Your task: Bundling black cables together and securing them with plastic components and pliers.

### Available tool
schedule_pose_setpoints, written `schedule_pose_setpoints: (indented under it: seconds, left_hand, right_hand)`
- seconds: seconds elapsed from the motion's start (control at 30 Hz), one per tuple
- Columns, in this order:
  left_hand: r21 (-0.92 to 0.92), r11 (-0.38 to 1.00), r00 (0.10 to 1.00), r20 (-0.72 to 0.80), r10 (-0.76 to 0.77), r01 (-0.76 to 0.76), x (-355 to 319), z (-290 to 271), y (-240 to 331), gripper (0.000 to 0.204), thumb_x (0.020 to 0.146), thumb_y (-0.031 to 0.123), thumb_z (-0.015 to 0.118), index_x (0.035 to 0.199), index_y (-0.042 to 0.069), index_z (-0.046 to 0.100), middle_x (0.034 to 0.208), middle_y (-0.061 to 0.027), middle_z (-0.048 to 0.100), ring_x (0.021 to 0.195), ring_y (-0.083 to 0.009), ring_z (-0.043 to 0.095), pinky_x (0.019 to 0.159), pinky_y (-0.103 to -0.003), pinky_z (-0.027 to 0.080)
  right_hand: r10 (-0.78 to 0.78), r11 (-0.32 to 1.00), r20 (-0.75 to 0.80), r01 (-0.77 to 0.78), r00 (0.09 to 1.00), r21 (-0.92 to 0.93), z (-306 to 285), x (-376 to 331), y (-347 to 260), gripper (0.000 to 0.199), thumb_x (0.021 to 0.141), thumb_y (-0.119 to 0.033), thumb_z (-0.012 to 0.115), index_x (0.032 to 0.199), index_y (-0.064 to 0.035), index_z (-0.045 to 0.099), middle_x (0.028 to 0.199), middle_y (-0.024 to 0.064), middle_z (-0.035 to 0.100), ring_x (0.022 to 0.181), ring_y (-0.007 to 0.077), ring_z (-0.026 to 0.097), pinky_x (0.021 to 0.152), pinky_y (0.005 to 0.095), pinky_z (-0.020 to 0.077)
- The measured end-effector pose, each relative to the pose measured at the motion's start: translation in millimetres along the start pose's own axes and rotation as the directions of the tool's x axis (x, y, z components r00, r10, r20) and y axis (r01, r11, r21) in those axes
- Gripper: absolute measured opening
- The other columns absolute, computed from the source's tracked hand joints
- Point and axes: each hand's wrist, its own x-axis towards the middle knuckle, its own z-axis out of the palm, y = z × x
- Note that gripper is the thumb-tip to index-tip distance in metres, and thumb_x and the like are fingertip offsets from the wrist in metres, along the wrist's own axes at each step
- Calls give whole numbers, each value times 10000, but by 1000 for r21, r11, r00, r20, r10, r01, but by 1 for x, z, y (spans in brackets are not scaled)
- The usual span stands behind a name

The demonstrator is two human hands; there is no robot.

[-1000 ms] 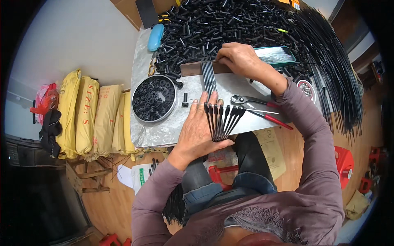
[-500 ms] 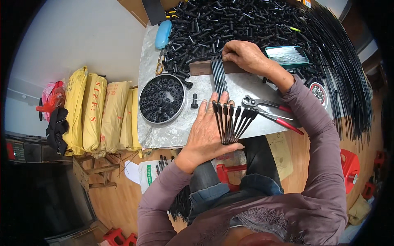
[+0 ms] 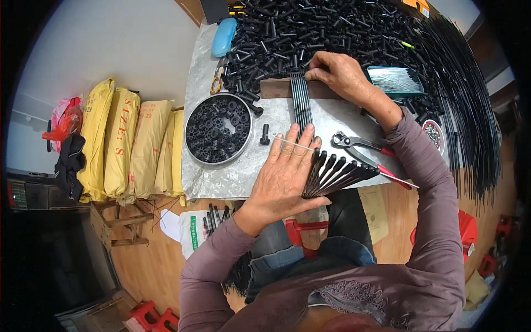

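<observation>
Swung rightward since the earlier frame, black-tipped rods (image 3: 327, 185) fan out above the left thumb. The left hand (image 3: 285, 180) lies flat over a row of rods (image 3: 301, 102); the right hand (image 3: 343, 77) curls at its far end, grip unclear. Row seems aligned; black parts (image 3: 310, 36) heaped beyond both hands look unassembled.

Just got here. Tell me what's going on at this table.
A person works at a table with bare hands. The left hand lies flat over the near part of a row of thin rods, with a fan of black rods at its right edge. The right hand is bent at the row's far end, by a brown bar. A bowl of small black parts stands to the left, pincers lie to the right; beyond is a heap of black pieces.
</observation>
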Motion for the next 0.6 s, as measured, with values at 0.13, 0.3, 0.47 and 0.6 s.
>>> schedule_pose_setpoints:
  seconds: [0.13,0.3,0.47,0.6]
  left_hand:
    - [7,1000,1000,14,-6,5,1,-1,0,1023,659,537,756,1393,-48,347,1498,-245,241,1388,-432,218,1118,-534,203]
    - [-8,1000,1000,18,-9,9,0,-2,0,1027,661,541,755,1399,-40,339,1495,-236,251,1386,-424,224,1123,-527,196]
    - [-2,1000,999,24,-26,26,0,-2,0,1019,659,538,757,1398,-31,346,1493,-229,255,1388,-418,220,1120,-527,207]
    - [-40,999,1000,8,-20,20,-1,-1,-2,1009,661,534,757,1397,-23,350,1494,-224,253,1393,-412,208,1117,-528,218]
  right_hand:
    - [173,966,104,-148,979,-214,-9,-1,-10,161,852,-192,646,895,-37,649,817,95,655,760,248,633,681,345,485]
    - [-90,995,67,87,994,51,-8,-7,7,119,852,-78,613,947,-25,661,881,92,627,820,241,622,732,338,490]
    - [-48,996,-2,47,999,-76,-1,-8,1,129,835,-37,614,953,-25,664,862,84,627,821,215,621,739,317,491]
    - [45,995,21,-47,999,90,-3,-6,-1,155,814,-18,633,966,-15,664,865,82,671,806,165,634,736,286,501]
